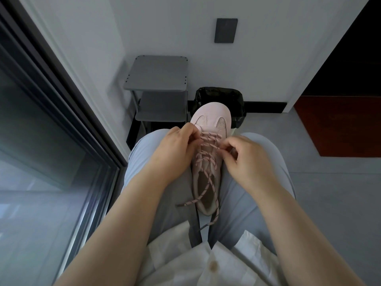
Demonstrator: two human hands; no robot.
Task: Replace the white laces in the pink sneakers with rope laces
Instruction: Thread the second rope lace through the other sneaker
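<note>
Both hands [175,149] [249,159] pinch rope lace [208,141] on pink sneaker [208,120].

Matt suede-like pink sneaker [209,114] with mesh panels, speckled woven rope lace [208,139], glossy black plastic bin liner [218,96]

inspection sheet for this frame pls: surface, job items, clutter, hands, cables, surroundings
Surface: the person's lap in light trousers; no table seen.
Job's things: pink sneaker lies between the thighs, toe pointing away; pink rope lace threaded through the eyelets, both ends loose over the heel. White laces: nothing seen.
Clutter: white paper on the lap.
Grippers: left hand and right hand each pinch the lace at the shoe's sides.
Cables: nothing seen.
Surroundings: grey shelf rack, lined bin, glass door.
</note>
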